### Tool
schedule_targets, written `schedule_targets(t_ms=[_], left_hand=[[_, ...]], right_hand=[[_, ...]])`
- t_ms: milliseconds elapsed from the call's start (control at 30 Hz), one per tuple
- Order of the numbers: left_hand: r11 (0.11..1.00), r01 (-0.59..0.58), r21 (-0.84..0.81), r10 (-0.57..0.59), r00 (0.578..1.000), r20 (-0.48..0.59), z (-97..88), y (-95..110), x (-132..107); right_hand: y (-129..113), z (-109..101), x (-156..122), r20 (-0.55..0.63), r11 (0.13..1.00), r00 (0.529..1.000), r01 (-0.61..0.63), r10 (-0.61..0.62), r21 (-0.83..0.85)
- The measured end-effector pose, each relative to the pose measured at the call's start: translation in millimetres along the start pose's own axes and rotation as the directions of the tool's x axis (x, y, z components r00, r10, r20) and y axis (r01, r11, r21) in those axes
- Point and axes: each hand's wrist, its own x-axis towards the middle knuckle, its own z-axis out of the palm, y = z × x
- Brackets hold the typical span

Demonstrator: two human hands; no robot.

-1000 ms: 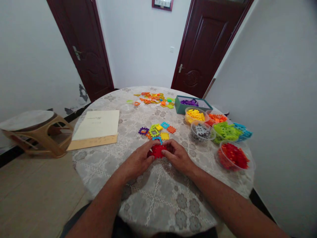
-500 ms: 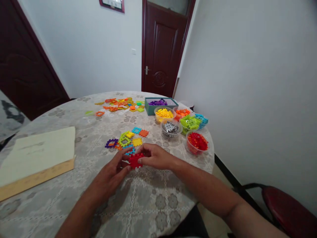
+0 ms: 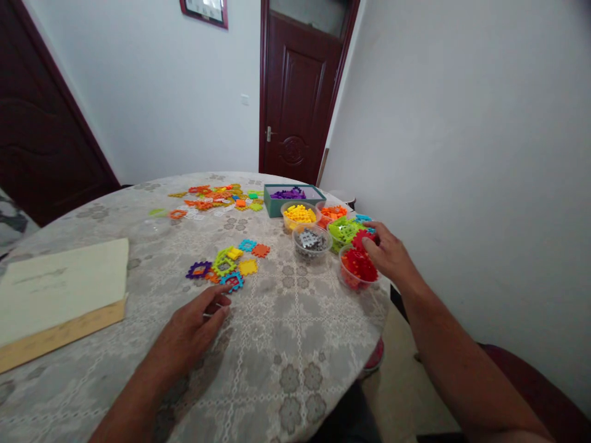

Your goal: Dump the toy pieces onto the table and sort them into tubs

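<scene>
With my right hand (image 3: 388,249) I am grasping a red toothed piece (image 3: 361,238), thumb and fingers pinching it over the far rim of a clear bowl (image 3: 351,282) at the right edge of the tabletop (image 3: 277,307). Red pieces (image 3: 362,266) are filling that bowl. Just beyond it, a second bowl (image 3: 336,245) is brimming with lime-green pieces (image 3: 345,229), and blue pieces (image 3: 363,218) are peeking out behind my fingers, their container being mostly hidden. To the left, a grey-filled bowl (image 3: 312,253) is standing near a bowl of yellow pieces (image 3: 299,213), while orange pieces (image 3: 333,213) are lying in another bowl to the right of the yellow. Farthest of the containers, a teal box (image 3: 272,208) is holding purple pieces (image 3: 289,194).

My left hand (image 3: 196,323) is resting loosely curled and free of any piece, its fingertips lying right by a blue frame piece (image 3: 231,281); whether they are touching it I cannot tell. That frame is sitting at the near side of a small multicoloured cluster (image 3: 225,264).
</scene>
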Motion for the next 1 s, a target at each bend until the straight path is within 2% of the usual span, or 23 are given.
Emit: schedule_targets(t_ms=[133,267,400,467,600,667,733,800,867,900,933,1000], left_hand=[[1.0,-0.002,0.001,0.002,1.0,-0.003,0.3,3,2],[1.0,-0.003,0.003,0.003,1.0,0.003,0.3,2,2],[1.0,-0.011,0.008,0.011,1.0,0.001,-1.2,-5,1],[1.0,-0.003,0.019,0.004,1.0,-0.018,-3.9,-9,1],[0.998,0.004,0.061,0.002,0.994,-0.106,-12.3,-14,-2],[0.996,0.021,0.085,-0.007,0.988,-0.156,-16.3,-14,-4],[0.993,0.048,0.105,-0.027,0.98,-0.197,-19.1,-15,-4],[0.99,0.071,0.123,-0.044,0.976,-0.212,-20.4,-16,-4],[0.987,0.077,0.139,-0.047,0.977,-0.208,-20.5,-17,-4],[0.987,0.075,0.145,-0.044,0.977,-0.208,-20.3,-18,-4],[0.986,0.072,0.15,-0.039,0.977,-0.209,-19.9,-20,-3],[0.986,0.061,0.153,-0.027,0.977,-0.211,-19.3,-21,-3]], right_hand=[[19,15,6,0.116,0.991,0.993,0.03,-0.014,-0.134],[30,25,8,0.102,0.961,0.993,0.081,-0.056,-0.265],[37,26,6,0.109,0.962,0.992,0.089,-0.063,-0.257],[32,24,2,0.088,0.969,0.991,0.115,-0.098,-0.217],[-5,21,-17,-0.098,0.973,0.968,0.227,-0.231,-0.052],[-35,22,-30,-0.115,0.942,0.943,0.323,-0.313,0.085],[-67,29,-41,-0.018,0.879,0.903,0.422,-0.429,0.221],[-95,45,-47,0.124,0.801,0.819,0.497,-0.56,0.334],[-116,71,-46,0.227,0.744,0.729,0.533,-0.646,0.403],[-125,88,-43,0.263,0.733,0.7,0.54,-0.664,0.414],[-131,106,-38,0.297,0.74,0.687,0.539,-0.663,0.403],[-140,143,-26,0.39,0.798,0.697,0.511,-0.602,0.319]])
